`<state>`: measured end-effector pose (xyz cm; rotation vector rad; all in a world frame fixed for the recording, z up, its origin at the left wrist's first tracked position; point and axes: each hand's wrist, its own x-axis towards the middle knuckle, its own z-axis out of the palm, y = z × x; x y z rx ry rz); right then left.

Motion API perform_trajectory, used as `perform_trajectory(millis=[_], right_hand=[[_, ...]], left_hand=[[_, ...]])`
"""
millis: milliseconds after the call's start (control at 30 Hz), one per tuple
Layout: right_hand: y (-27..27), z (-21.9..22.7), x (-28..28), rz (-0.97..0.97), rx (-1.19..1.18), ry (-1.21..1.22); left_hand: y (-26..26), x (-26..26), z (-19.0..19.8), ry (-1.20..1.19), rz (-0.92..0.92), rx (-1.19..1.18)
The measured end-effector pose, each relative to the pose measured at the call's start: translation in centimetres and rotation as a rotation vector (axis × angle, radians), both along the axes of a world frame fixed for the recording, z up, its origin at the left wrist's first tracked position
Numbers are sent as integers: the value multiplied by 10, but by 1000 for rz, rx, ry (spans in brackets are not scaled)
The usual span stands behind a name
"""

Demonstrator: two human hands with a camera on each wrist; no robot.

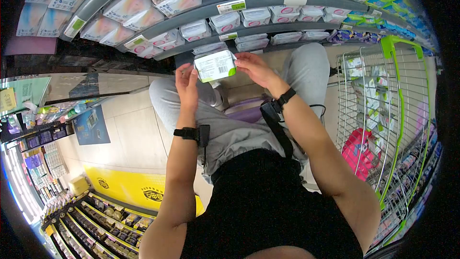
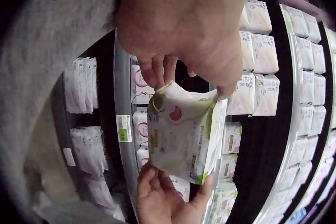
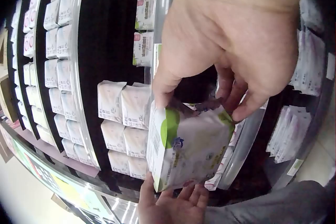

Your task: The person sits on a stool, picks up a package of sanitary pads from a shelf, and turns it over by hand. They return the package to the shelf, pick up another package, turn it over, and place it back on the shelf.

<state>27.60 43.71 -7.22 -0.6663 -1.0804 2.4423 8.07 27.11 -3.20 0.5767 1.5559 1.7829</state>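
Observation:
Both hands hold one soft white-and-green pack of sanitary pads [image 1: 214, 65] in front of the shelves, above the person's spread knees. Its barcode side faces up in the head view. The left hand [image 1: 187, 84] grips the pack's left end, with thumb and fingers on opposite sides in the left wrist view. At the other end, the right hand [image 1: 258, 69] pinches the crimped edge between thumb and fingers, as the right wrist view shows. Printed front and green corners of the pack [image 3: 191, 148] show there, with the left hand [image 3: 173, 205] at its lower end.
Shelves [image 1: 201, 17] with rows of white packs curve across the front. A wire shopping cart [image 1: 395, 115] with a green handle stands at the right, holding packs and a pink bag [image 1: 359, 151]. Behind at left are a yellow panel [image 1: 129, 184] and more racks.

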Motion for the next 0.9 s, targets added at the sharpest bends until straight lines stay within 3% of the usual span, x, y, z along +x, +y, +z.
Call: perform_trajectory(millis=[167,467,667,767,900], right_hand=[[-1,3,-2,9,41,2],[1,11,4,142,196,-81],[-1,0,6,132,156,-151],[0,-6,7,65,-33,-68],[3,-5,7,161,91,-117]], left_hand=[[-3,-2,1,-61,-23,31],[-2,4,8,-87,-221,-30],[-3,3,4,-112,-233,-53],[-2,2,0,-121,-188,-31],[-4,1,3,-123,-186,-57]])
